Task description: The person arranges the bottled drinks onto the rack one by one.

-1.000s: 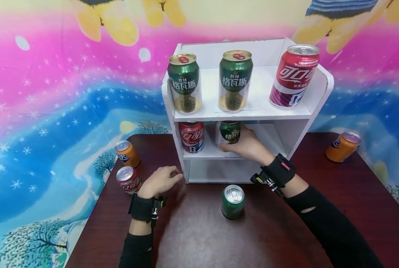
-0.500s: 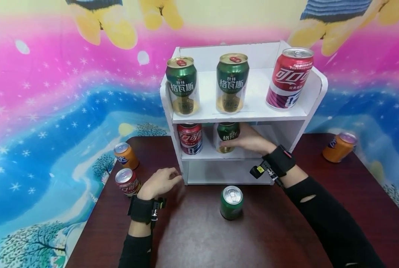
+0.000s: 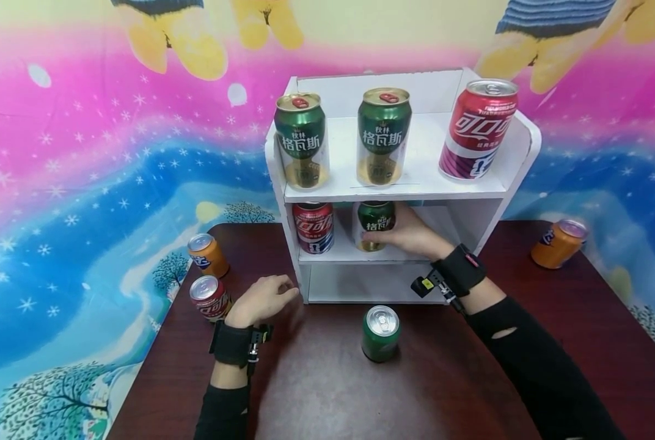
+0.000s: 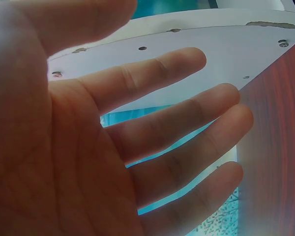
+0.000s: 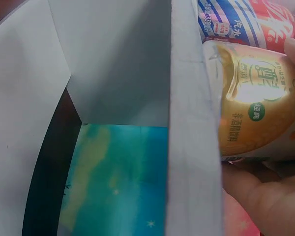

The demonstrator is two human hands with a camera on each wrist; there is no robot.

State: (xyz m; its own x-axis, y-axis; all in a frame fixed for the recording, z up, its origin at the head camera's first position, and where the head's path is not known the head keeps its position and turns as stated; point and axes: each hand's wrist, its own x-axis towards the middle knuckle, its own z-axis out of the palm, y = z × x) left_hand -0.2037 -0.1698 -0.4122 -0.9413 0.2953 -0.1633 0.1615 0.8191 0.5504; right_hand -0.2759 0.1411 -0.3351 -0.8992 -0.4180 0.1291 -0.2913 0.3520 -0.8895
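"Firstly, the white shelf unit?"
"Upright; left hand near its side, fingers spread."
"Right hand?"
"Curled round the green can, between thumb and fingers, middle tier, near the red can."

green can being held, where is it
In the head view, the green and gold metal can is near centre, gripped by the right hand in the middle compartment of the white shelf unit, right of a red metal can.
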